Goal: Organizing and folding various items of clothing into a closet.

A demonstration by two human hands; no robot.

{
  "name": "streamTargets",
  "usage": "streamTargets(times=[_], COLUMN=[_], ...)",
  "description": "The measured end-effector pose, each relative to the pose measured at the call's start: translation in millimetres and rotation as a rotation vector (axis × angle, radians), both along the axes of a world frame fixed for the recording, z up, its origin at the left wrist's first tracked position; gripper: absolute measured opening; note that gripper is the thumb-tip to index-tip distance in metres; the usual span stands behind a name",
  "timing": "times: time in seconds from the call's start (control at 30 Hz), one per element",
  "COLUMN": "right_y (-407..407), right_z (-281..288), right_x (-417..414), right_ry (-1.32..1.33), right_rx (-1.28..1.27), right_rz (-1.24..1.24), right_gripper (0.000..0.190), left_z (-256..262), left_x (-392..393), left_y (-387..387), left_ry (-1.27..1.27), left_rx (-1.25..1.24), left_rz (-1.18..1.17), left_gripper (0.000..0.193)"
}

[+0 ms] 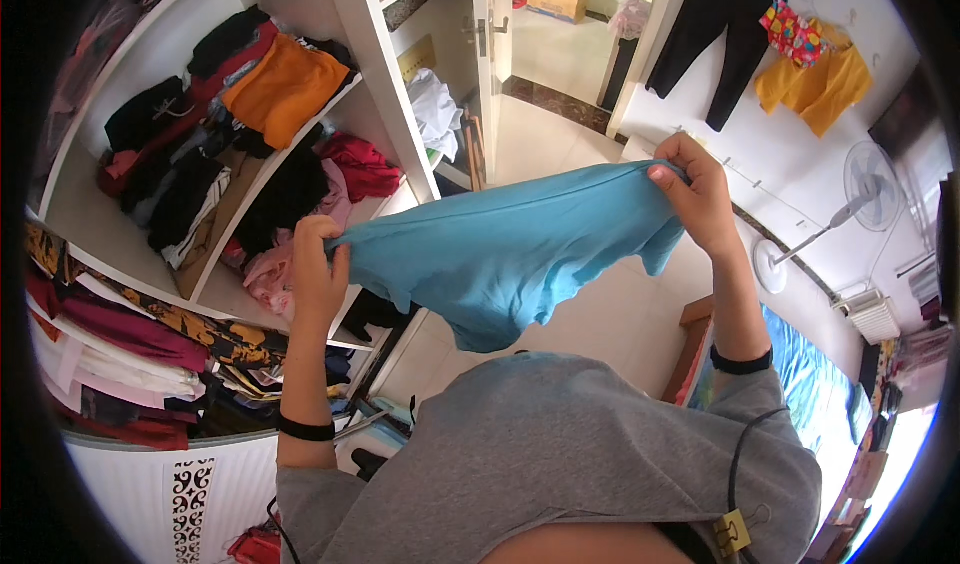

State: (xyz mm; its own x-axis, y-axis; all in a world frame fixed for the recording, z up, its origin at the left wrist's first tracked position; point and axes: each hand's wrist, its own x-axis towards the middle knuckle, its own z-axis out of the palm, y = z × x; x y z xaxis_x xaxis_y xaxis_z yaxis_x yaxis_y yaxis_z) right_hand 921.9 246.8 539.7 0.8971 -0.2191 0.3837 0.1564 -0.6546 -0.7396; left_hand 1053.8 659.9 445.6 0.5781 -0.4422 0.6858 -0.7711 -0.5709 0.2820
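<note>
A light blue cloth garment point(510, 249) hangs stretched between my two hands in front of my chest. My left hand point(319, 260) grips its left end between thumb and fingers, close to the wardrobe shelves. Higher up, my right hand point(694, 189) pinches the other end, with the thumb on top. The upper edge is pulled nearly straight and slopes up to the right, while the lower part drapes in loose folds. What kind of garment it is cannot be told from this view.
White wardrobe shelves point(217, 282) on the left hold piled clothes, among them an orange garment point(285, 87). A white door point(493, 68) stands open ahead. Black trousers point(720, 38) hang on the right wall, near a standing fan point(825, 222). A bed point(814, 376) lies at right.
</note>
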Motion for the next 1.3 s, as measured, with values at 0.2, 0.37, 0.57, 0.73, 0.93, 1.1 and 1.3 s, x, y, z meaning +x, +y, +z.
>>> streamTargets(times=[0.2, 0.37, 0.57, 0.73, 0.93, 1.1, 1.3], right_y=[-2.0, -5.3, -21.2, 7.6, 107.3, 140.4, 110.5], right_z=[4.9, 7.4, -80.4, -100.4, -84.3, -62.6, -48.2], right_x=[-0.1, -2.3, 62.1, 86.5, 87.6, 78.1, 75.4], right_ry=[-0.020, -0.053, 0.156, 0.203, 0.262, 0.217, 0.043], right_rx=[0.029, 0.059, -0.114, 0.383, 0.605, 0.811, 0.533], right_rz=[0.024, 0.099, 0.048, -0.086, -0.038, 0.288, 0.665], right_gripper=[0.013, 0.022, 0.030, 0.030, 0.028, 0.023, 0.038], left_z=[7.7, 30.5, -1.8, -20.3, -13.6, 13.4, 38.4], left_x=[-4.2, -16.0, 25.3, 46.4, 18.6, -15.3, -20.5], left_y=[-14.1, -25.9, -31.3, -59.5, -129.9, -145.6, -103.8], left_ry=[0.107, 0.184, 0.479, 0.852, 0.708, 0.704, 0.955], left_rx=[-0.208, -0.403, -0.115, -0.748, -0.649, -0.511, -0.378], left_rz=[-0.036, -0.030, 0.210, 0.095, 0.136, -0.104, -0.403], left_gripper=[0.008, 0.013, 0.016, 0.022, 0.027, 0.025, 0.038])
